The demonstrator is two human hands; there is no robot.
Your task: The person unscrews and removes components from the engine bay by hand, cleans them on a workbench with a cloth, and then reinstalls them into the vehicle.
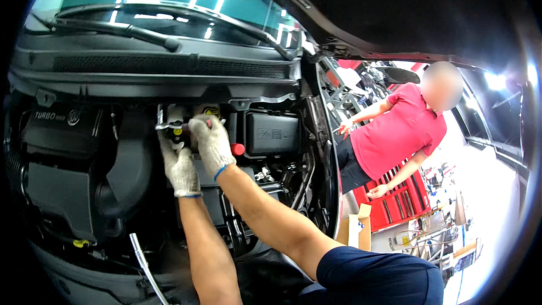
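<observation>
Both of my hands wear pale knit work gloves with blue cuffs and reach deep into a car's engine bay. My right hand (212, 144) is closed around the grip of what looks like a ratchet wrench (164, 127); its chrome end points left, and a bit of red shows at my fingers. Just below that chrome end, my left hand (183, 172) curls its fingers around something I cannot make out. A small yellow-marked part (178, 131) sits between the hands. Beside my right wrist lies a red rounded piece (237, 149).
A black engine cover (62, 141) fills the left side, and a black lidded box (274, 134) stands right of my hands. A chrome bar (144, 262) leans at the front edge. Beyond the fender stands a person in a red shirt (395, 133), near a red tool cabinet (420, 192).
</observation>
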